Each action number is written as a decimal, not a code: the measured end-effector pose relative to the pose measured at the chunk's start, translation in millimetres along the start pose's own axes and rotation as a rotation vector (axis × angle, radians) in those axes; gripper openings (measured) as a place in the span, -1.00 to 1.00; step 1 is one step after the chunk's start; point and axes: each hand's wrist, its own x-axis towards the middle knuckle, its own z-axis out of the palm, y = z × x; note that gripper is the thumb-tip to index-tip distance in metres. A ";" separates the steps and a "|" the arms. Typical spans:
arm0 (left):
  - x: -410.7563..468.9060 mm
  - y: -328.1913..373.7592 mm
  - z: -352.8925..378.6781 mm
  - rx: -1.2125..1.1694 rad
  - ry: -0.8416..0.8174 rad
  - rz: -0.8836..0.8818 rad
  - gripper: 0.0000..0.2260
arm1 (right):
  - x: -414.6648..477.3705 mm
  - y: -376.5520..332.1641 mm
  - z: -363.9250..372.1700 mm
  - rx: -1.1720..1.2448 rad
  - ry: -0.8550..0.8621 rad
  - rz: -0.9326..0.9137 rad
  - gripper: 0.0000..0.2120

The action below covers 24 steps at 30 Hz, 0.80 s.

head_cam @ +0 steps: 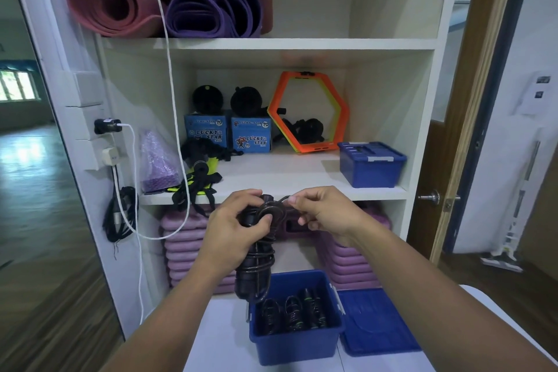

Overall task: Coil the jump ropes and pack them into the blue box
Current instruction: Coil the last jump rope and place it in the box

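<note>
A black jump rope (256, 266), wound around its handles, hangs in front of the shelf unit above the open blue box (302, 344). My left hand (232, 229) grips the top of the bundle. My right hand (326, 211) pinches the loose end of the cord beside it, at the bundle's top. Inside the blue box lie several coiled black ropes (293, 311). The box's blue lid (374, 320) rests flat to the right of it on the white table (217, 338).
A second, closed blue box (371, 164) stands on the middle shelf at the right. The same shelf holds two Lucky Star cartons (229, 133), orange hexagon rings (308, 112) and black straps (196, 187). Purple pads (181, 248) are stacked below. A white cable (172, 100) hangs at the left.
</note>
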 end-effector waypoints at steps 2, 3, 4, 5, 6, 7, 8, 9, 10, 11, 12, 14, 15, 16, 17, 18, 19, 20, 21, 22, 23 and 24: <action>0.7 3.0 1.2 -0.065 -0.010 -0.007 -0.86 | 0.1 1.6 2.4 -0.075 0.059 -0.100 -0.94; 1.2 4.7 1.8 -0.105 -0.010 -0.006 -0.87 | -0.1 1.6 3.3 -0.136 0.092 -0.165 -0.97; 1.5 7.2 2.4 -0.134 -0.005 0.000 -0.89 | -0.4 1.1 4.3 -0.210 0.120 -0.232 -0.95; 2.1 9.3 3.1 -0.153 0.003 0.013 -0.89 | -0.2 0.3 5.3 -0.294 0.134 -0.294 -0.91; 2.8 10.9 3.5 -0.167 0.008 0.027 -0.88 | -0.1 -1.2 5.8 -0.376 0.136 -0.347 -0.88; 3.8 11.2 3.9 -0.180 0.009 0.038 -0.86 | -0.3 -2.7 5.7 -0.442 0.126 -0.388 -0.85; 4.6 11.4 3.8 -0.185 0.011 0.042 -0.85 | -0.2 -4.1 4.9 -0.502 0.110 -0.421 -0.82; 5.2 11.4 3.6 -0.185 0.017 0.048 -0.84 | -0.3 -5.3 3.2 -0.568 0.096 -0.454 -0.80; 5.5 11.4 3.4 -0.176 0.022 0.053 -0.81 | 0.0 -6.2 2.1 -0.647 0.085 -0.480 -0.79; 5.7 10.9 3.7 -0.167 0.026 0.057 -0.79 | 0.2 -7.0 1.9 -0.722 0.085 -0.493 -0.77; 5.5 10.8 4.0 -0.159 0.029 0.061 -0.79 | 0.2 -8.0 2.9 -0.779 0.102 -0.495 -0.76; 6.6 10.0 5.0 -0.147 0.036 0.071 -0.82 | -0.6 -10.4 8.2 -0.833 0.194 -0.480 -0.74; 7.7 9.5 5.6 -0.143 0.033 0.076 -0.84 | -1.8 -11.7 11.5 -0.858 0.256 -0.473 -0.73; 8.6 9.1 6.2 -0.141 0.019 0.084 -0.85 | -2.6 -12.2 14.2 -0.885 0.316 -0.471 -0.73; 9.2 8.3 6.7 -0.134 0.001 0.091 -0.87 | -3.1 -12.5 16.0 -0.908 0.366 -0.473 -0.72; 9.1 8.0 7.0 -0.128 -0.020 0.094 -0.89 | -3.1 -12.9 17.0 -0.915 0.398 -0.478 -0.73; 8.5 7.4 7.0 -0.119 -0.035 0.094 -0.88 | -2.9 -13.3 17.7 -0.902 0.414 -0.474 -0.75; 7.8 7.0 6.9 -0.114 -0.044 0.094 -0.88 | -2.9 -14.1 17.8 -0.866 0.415 -0.461 -0.77; 7.4 6.8 6.7 -0.114 -0.051 0.094 -0.87 | -3.0 -15.7 17.3 -0.817 0.404 -0.436 -0.80; 6.8 7.4 6.1 -0.121 -0.060 0.098 -0.87 | -2.8 -17.2 16.0 -0.764 0.384 -0.412 -0.81; 6.5 7.9 5.5 -0.126 -0.069 0.107 -0.88 | -2.1 -18.4 14.4 -0.722 0.360 -0.394 -0.82; 6.0 8.9 5.0 -0.132 -0.081 0.116 -0.88 | -1.6 -19.0 12.5 -0.702 0.339 -0.384 -0.83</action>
